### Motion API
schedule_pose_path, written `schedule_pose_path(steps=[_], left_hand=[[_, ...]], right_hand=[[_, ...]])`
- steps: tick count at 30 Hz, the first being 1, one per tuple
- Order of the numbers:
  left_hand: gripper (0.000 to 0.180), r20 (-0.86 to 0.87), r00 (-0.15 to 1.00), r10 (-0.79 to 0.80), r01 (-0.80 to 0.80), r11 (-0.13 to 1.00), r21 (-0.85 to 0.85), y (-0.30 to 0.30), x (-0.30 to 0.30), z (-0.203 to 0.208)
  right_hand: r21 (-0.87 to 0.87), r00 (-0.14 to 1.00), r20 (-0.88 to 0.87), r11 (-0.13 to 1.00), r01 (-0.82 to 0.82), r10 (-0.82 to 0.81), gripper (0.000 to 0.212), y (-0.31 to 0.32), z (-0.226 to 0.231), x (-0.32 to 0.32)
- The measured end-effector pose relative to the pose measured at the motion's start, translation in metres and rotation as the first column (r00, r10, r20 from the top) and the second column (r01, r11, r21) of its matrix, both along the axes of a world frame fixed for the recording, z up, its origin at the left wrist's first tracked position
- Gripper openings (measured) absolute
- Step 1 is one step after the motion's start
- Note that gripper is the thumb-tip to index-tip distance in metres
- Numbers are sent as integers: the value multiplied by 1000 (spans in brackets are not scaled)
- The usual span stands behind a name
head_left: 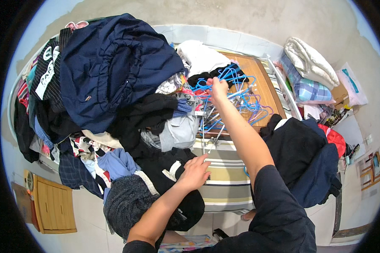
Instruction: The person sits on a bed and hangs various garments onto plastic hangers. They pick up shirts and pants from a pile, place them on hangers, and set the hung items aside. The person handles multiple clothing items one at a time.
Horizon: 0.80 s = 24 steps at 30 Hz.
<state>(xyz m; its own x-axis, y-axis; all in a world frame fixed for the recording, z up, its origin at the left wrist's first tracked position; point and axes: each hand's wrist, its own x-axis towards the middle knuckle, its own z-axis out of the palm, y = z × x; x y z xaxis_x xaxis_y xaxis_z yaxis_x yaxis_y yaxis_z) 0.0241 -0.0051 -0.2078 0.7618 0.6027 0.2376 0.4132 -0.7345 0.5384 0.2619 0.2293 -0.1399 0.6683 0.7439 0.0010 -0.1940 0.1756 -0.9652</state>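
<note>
My right hand (218,89) reaches far out over a tangle of blue plastic hangers (245,88), its fingers closed on one of them near the top of the heap. Pink and purple hangers and some with metal clips mix in with the blue. Two thin metal rods (204,130) stick out toward me from the heap. Close to their near ends is my left hand (193,172), palm down with fingers apart, over a black garment (160,166) with white trim. Whether its fingertips touch a rod or the cloth cannot be made out.
A large clothes pile with a navy jacket (114,76) fills the left side. White cloth (200,57) lies behind the hangers, on a brown wooden board (266,80). Dark clothes (299,156) hang over the right edge of the striped bed (228,168). Folded bedding (310,63) sits back right.
</note>
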Motion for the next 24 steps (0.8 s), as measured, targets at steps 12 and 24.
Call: schedule_pose_path(steps=[12, 24], left_hand=[[43, -37, 999, -16, 17, 1000, 22, 0, 3, -7], [19, 552, 813, 185, -397, 870, 293, -20, -8, 31]], right_hand=[[418, 898, 37, 809, -413, 439, 12, -291, 48, 28], [421, 754, -295, 789, -448, 586, 27, -529, 14, -44]])
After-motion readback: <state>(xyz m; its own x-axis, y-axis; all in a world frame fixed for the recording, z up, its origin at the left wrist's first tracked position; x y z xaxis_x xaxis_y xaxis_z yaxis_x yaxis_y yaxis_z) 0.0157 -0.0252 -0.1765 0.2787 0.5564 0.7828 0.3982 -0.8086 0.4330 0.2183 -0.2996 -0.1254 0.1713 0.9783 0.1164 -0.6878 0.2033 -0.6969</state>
